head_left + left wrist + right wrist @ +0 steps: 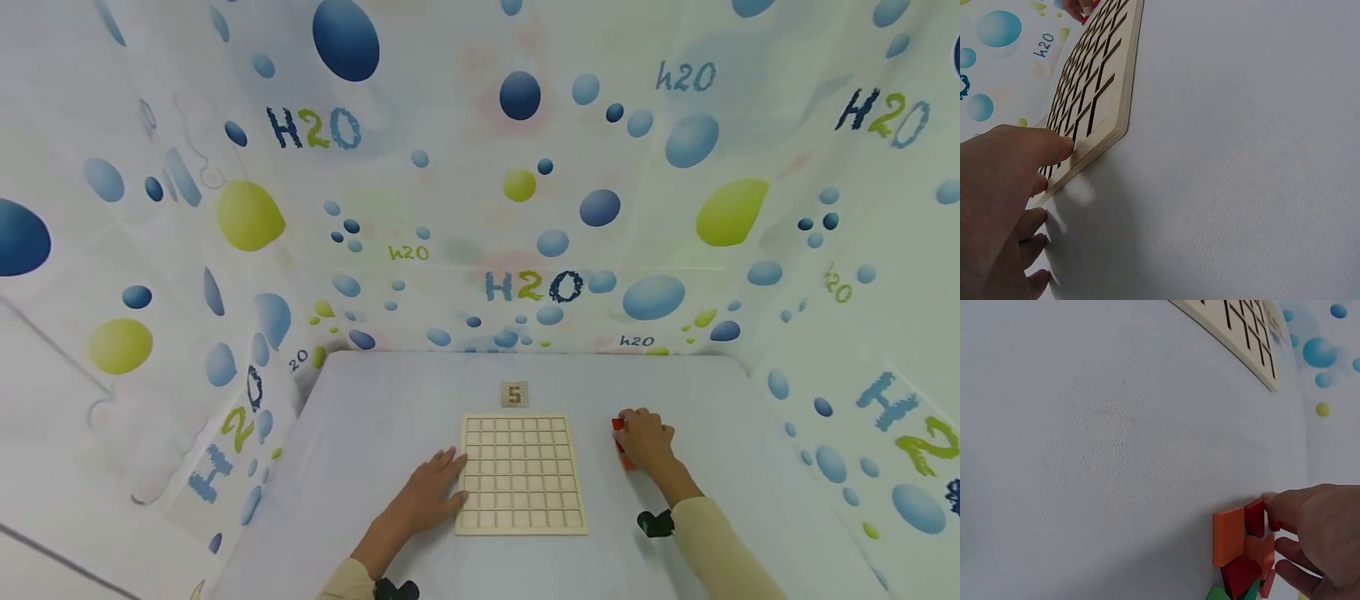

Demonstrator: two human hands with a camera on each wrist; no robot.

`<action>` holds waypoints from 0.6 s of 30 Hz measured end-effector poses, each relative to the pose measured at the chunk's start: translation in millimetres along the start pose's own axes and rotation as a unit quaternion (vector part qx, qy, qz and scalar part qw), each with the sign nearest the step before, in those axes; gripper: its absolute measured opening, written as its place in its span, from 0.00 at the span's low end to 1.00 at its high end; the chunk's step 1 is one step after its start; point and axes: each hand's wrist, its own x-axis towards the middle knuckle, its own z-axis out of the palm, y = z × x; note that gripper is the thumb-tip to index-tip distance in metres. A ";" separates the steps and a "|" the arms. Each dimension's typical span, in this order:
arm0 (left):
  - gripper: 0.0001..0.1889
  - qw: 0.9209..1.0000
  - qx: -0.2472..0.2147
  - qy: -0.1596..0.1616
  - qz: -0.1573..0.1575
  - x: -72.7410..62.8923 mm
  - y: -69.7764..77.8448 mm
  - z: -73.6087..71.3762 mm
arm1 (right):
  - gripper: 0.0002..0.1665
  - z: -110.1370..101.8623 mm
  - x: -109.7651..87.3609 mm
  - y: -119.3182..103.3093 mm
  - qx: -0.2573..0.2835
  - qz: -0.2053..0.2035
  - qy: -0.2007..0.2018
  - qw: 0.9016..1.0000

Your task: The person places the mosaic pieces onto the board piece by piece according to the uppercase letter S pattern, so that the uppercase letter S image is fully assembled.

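A pale wooden board point(521, 475) with a grid of square cells lies on the table. My left hand point(433, 493) rests at its left side, fingers extended; the thumb point(1054, 147) touches the rim. To the right of the board, my right hand point(647, 440) reaches down over a small group of coloured blocks. Its fingers curl around a red block point(1274, 524), which they partly hide. Beside it lie another red block point(1254, 519), an orange block point(1229, 537) and a dark red block point(1241, 575). Green pieces point(1217, 594) show at the group's lower edge.
A small square tile point(514, 394) marked like a 5 or S lies just behind the board. White cloth covers the table point(390, 417). Printed curtains point(517, 250) hang at the back and sides. Dark wrist devices point(656, 523) sit at both wrists.
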 end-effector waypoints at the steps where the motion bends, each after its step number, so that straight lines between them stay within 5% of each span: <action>1: 0.34 1.000 0.001 0.000 0.001 0.0 0.7 -0.5 | 0.23 1.1 0.7 0.3 0.000 -0.002 0.003 1.000; 18: 0.34 1.000 -0.004 0.012 -0.003 -3.8 2.8 0.0 | 0.17 5.1 3.5 2.3 0.009 -0.007 0.028 1.000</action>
